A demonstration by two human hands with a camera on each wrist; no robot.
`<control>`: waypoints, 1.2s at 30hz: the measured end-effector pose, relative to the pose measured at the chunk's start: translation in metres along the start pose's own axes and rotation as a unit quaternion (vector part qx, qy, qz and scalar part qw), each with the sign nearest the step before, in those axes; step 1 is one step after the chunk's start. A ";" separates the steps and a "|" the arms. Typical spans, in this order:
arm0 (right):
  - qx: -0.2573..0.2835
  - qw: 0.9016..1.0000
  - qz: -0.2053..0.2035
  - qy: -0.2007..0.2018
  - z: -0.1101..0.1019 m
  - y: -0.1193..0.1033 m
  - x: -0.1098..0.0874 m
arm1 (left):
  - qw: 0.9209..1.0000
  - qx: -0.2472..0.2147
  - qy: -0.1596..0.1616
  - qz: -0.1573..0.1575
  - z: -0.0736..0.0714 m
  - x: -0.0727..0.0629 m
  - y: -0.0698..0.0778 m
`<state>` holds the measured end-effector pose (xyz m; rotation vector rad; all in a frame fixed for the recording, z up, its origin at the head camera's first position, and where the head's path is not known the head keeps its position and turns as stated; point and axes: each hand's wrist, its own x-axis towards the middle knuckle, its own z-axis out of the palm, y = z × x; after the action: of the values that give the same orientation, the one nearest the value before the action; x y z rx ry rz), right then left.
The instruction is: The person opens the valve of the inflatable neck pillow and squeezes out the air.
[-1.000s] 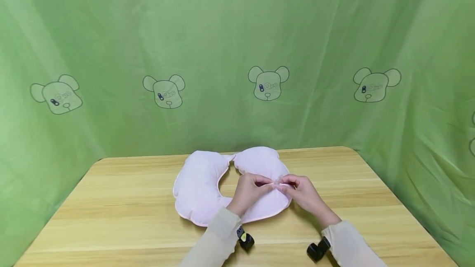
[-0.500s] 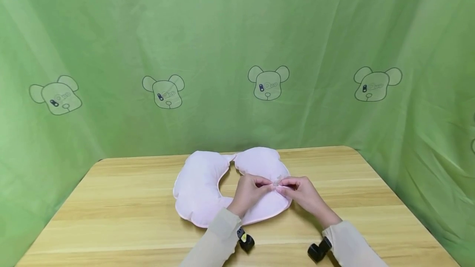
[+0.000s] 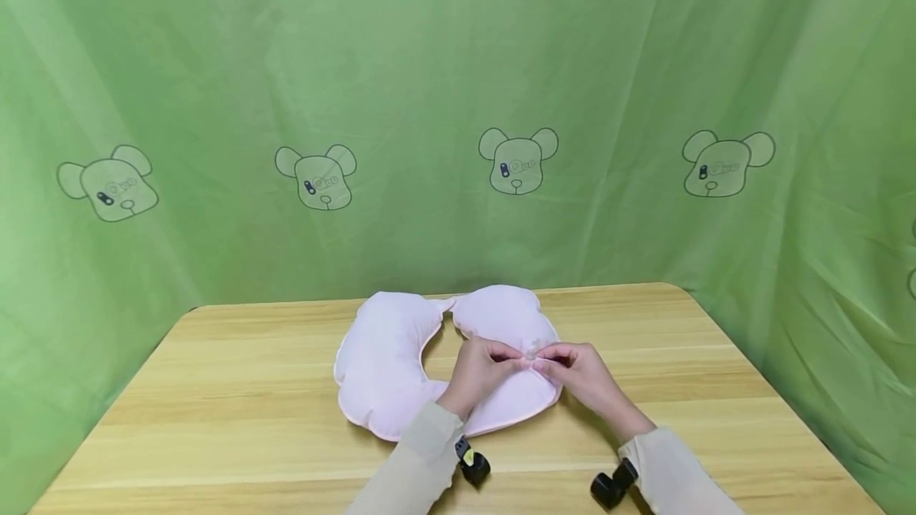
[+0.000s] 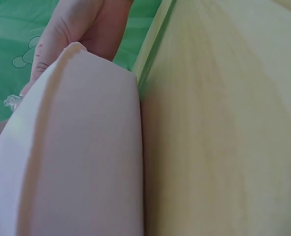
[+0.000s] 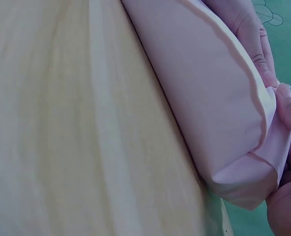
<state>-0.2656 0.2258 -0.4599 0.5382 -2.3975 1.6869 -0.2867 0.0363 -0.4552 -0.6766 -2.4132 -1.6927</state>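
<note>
A pale pink inflatable neck pillow [image 3: 386, 356] lies on the table, puffed up, with its curved opening toward the far side. From the upper face of its right arm sticks up a small clear plastic valve [image 3: 531, 354]. My left hand [image 3: 475, 372] pinches the pillow at the left of the valve with thumb and forefinger. Opposite it, my right hand [image 3: 585, 376] pinches at the valve's right side, the two sets of fingertips nearly meeting. In the right wrist view the pink material [image 5: 269, 105] is drawn up to a peak between the fingertips. The valve's base is hidden by fingers.
The wooden table [image 3: 236, 388] has its far edge just behind the pillow. A green curtain [image 3: 401, 62] printed with bear heads hangs behind and at both sides. Black wrist cameras [image 3: 475, 467] hang below the sleeves.
Both hands keep their pinch at the valve. The valve and the right fingertips have shifted slightly left; the pillow has barely moved.
</note>
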 end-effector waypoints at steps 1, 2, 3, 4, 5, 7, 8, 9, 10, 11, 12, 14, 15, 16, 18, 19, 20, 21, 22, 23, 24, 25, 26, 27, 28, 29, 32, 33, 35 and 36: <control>0.002 1.000 0.003 0.001 0.000 0.000 0.000 | 1.000 -0.003 0.000 -0.001 0.000 0.000 0.000; 0.004 1.000 0.008 0.003 0.001 0.000 0.000 | 1.000 -0.005 0.000 -0.002 0.000 0.000 -0.001; 0.007 1.000 0.013 0.005 0.002 0.000 0.000 | 1.000 -0.008 0.001 -0.005 0.001 0.000 -0.002; 0.010 1.000 0.018 0.006 0.002 0.001 0.000 | 1.000 -0.011 0.001 -0.008 0.001 0.000 -0.003; 0.015 1.000 0.022 0.008 0.003 0.001 0.000 | 1.000 -0.015 0.002 -0.013 0.001 0.000 -0.003; 0.026 0.999 0.029 0.011 0.004 0.003 0.001 | 0.999 -0.024 0.004 -0.021 0.002 0.000 -0.005; 0.032 0.999 0.032 0.013 0.005 0.004 0.001 | 0.999 -0.028 0.004 -0.025 0.002 0.000 -0.005; 0.038 0.999 0.035 0.016 0.005 0.005 0.001 | 0.999 -0.032 0.005 -0.027 0.002 -0.001 -0.006; 0.043 0.998 0.039 0.019 0.006 0.006 0.001 | 0.999 -0.035 0.005 -0.029 0.002 -0.001 -0.006; 0.048 0.998 0.045 0.022 0.006 0.007 0.001 | 0.999 -0.039 0.004 -0.030 0.002 -0.001 -0.006; 0.053 0.997 0.052 0.025 0.007 0.008 0.001 | 0.999 -0.044 0.002 -0.032 0.002 -0.002 -0.007; 0.059 0.996 0.067 0.030 0.009 0.008 0.000 | 0.998 -0.054 -0.001 -0.035 0.003 -0.002 -0.007; 0.063 0.995 0.075 0.034 0.010 0.009 0.000 | 0.998 -0.059 -0.003 -0.037 0.003 -0.002 -0.007; 0.067 0.994 0.082 0.037 0.011 0.009 0.000 | 0.997 -0.065 -0.004 -0.041 0.004 -0.002 -0.008; 0.078 0.992 0.092 0.044 0.012 0.009 -0.001 | 0.996 -0.072 -0.006 -0.048 0.004 -0.001 -0.008; 0.083 0.991 0.094 0.047 0.013 0.009 -0.001 | 0.996 -0.074 -0.006 -0.052 0.004 -0.001 -0.008; 0.087 0.990 0.096 0.051 0.014 0.009 -0.001 | 0.996 -0.075 -0.005 -0.055 0.004 -0.001 -0.008; 0.091 0.990 0.098 0.054 0.015 0.009 -0.001 | 0.996 -0.075 -0.004 -0.056 0.004 -0.001 -0.009; 0.093 0.989 0.100 0.056 0.016 0.009 -0.001 | 0.995 -0.076 -0.005 -0.060 0.004 -0.001 -0.009; 0.094 0.989 0.103 0.058 0.016 0.008 -0.001 | 0.995 -0.076 -0.005 -0.062 0.004 -0.001 -0.010; 0.093 0.988 0.106 0.058 0.017 0.008 -0.001 | 0.995 -0.076 -0.005 -0.063 0.004 -0.001 -0.010; 0.093 0.988 0.109 0.059 0.017 0.008 -0.001 | 0.995 -0.077 -0.005 -0.065 0.004 -0.001 -0.011; 0.090 0.988 0.113 0.060 0.018 0.008 -0.001 | 0.995 -0.077 -0.005 -0.066 0.004 -0.001 -0.011; 0.088 0.987 0.116 0.061 0.018 0.007 -0.001 | 0.995 -0.078 -0.006 -0.066 0.005 -0.001 -0.012; 0.086 0.987 0.118 0.061 0.018 0.007 -0.001 | 0.994 -0.080 -0.007 -0.069 0.005 -0.001 -0.013; 0.083 0.987 0.120 0.060 0.018 0.007 -0.001 | 0.994 -0.081 -0.007 -0.069 0.005 -0.001 -0.014; 0.074 0.988 0.119 0.060 0.018 0.009 -0.001 | 0.994 -0.082 -0.005 -0.069 0.006 0.000 -0.017; 0.073 0.988 0.118 0.060 0.018 0.009 -0.001 | 0.994 -0.082 -0.005 -0.070 0.006 0.000 -0.018; 0.069 0.989 0.118 0.059 0.018 0.010 -0.002 | 0.994 -0.085 -0.004 -0.070 0.007 -0.001 -0.019; 0.068 0.989 0.117 0.059 0.018 0.011 -0.002 | 0.994 -0.086 -0.005 -0.071 0.007 -0.001 -0.020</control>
<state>-0.2669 0.2123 -0.4760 0.1733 -2.3498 1.9279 -0.2936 0.0370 -0.4752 -0.5443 -2.3941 -1.9745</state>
